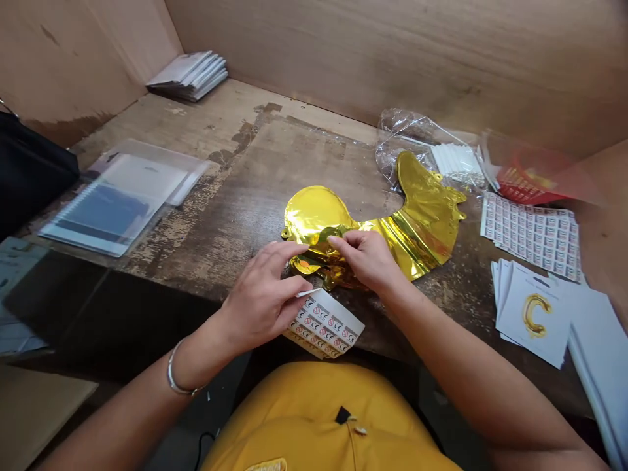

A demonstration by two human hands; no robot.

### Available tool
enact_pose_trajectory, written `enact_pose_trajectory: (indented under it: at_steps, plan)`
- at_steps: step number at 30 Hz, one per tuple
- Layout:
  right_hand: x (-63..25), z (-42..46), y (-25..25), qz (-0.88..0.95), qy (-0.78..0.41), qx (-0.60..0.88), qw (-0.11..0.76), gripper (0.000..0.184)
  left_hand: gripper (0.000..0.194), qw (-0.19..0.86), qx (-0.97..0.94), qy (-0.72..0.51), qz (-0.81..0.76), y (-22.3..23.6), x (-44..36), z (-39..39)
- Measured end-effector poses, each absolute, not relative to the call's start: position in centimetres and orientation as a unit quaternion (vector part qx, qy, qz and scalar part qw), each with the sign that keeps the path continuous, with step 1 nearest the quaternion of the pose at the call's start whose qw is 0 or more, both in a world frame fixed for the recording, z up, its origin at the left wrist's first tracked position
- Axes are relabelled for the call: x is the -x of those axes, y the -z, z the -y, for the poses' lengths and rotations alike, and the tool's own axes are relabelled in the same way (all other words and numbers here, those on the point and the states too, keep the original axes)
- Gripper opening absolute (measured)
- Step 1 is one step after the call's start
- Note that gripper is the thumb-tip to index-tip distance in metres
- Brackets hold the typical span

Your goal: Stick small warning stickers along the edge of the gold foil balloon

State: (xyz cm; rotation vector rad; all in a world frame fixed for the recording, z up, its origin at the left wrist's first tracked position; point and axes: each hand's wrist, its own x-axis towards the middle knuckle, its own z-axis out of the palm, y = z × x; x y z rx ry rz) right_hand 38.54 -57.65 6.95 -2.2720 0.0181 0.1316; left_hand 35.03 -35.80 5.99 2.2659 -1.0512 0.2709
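A shiny gold foil balloon [422, 229], flat and curved, lies on the worn wooden table in front of me. Between the thumb and fingers of my left hand [262, 294] is a sheet of small CE stickers [333, 320], which hangs over the table's near edge. My right hand [370, 258] is over the near part of the balloon, thumb and forefinger pinched together at the foil. What sits between those fingertips is too small to make out. The balloon's crumpled lower edge is partly hidden by both hands.
Printed cards with a gold letter C [534, 314] and a larger sticker sheet [532, 232] lie at right. Behind them are a red basket [527, 176] and a clear bag of white sticks [456, 163]. Clear plastic sleeves [122, 203] and a packet stack [189, 75] occupy the left.
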Motion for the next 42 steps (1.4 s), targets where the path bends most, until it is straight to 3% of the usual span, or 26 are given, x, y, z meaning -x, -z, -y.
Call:
enact_pose_trajectory:
  at_steps: [5,8,10,12,14,18,26,28,32,34,36,40,42]
  plan:
    - [-39.0,57.6,-7.5,0.011,-0.12,0.875,0.469,0.031,0.011,0.276,-0.822,-0.043,0.497,-5.8,-36.8,37.6]
    - [-37.1,56.7,-7.8,0.065,0.006,0.936,0.345,0.013,0.014,0.276,-0.82,-0.005,0.502,-5.3,-37.4,38.2]
    - [-35.5,56.3,-7.9,0.094,0.069,0.969,0.22,0.022,0.015,0.285,-0.818,0.008,0.499,-5.2,-37.5,38.3]
    - [-34.5,56.5,-8.0,0.105,0.073,0.979,0.162,0.018,0.014,0.292,-0.814,0.008,0.502,-5.1,-37.4,38.1]
    - [-34.8,57.8,-8.2,0.088,0.062,0.973,0.203,0.016,0.014,0.298,-0.813,0.001,0.5,-5.1,-37.3,37.9]
    - [-39.0,64.5,-9.2,-0.101,0.078,0.909,0.398,0.008,0.015,0.303,-0.813,-0.002,0.497,-4.4,-37.4,37.4]
    - [-45.3,78.4,-10.3,-0.328,0.215,0.879,0.27,0.011,0.016,0.315,-0.81,-0.004,0.495,-3.1,-37.5,37.4]
    - [-44.7,77.9,-10.2,-0.346,0.235,0.877,0.235,0.005,0.017,0.327,-0.808,0.004,0.49,-3.2,-37.6,37.4]
    - [-39.7,70.8,-10.8,-0.2,0.277,0.916,0.211,0.022,0.016,0.428,-0.786,0.036,0.445,-3.9,-37.3,37.1]
    - [-35.6,65.8,-11.5,-0.016,0.19,0.949,0.25,0.021,0.014,0.494,-0.784,0.062,0.371,-4.7,-36.5,37.0]
    - [-31.5,61.6,-12.1,0.114,0.081,0.952,0.272,0.032,0.014,0.55,-0.786,0.106,0.263,-5.6,-35.3,37.0]
    - [-28.0,58.1,-11.4,0.1,-0.009,0.937,0.335,0.012,0.022,0.663,-0.699,0.261,0.061,-6.7,-32.8,37.2]
    - [-28.4,58.5,-10.7,0.076,-0.068,0.922,0.375,0.013,0.023,0.708,-0.64,0.299,0.012,-6.6,-32.0,37.1]
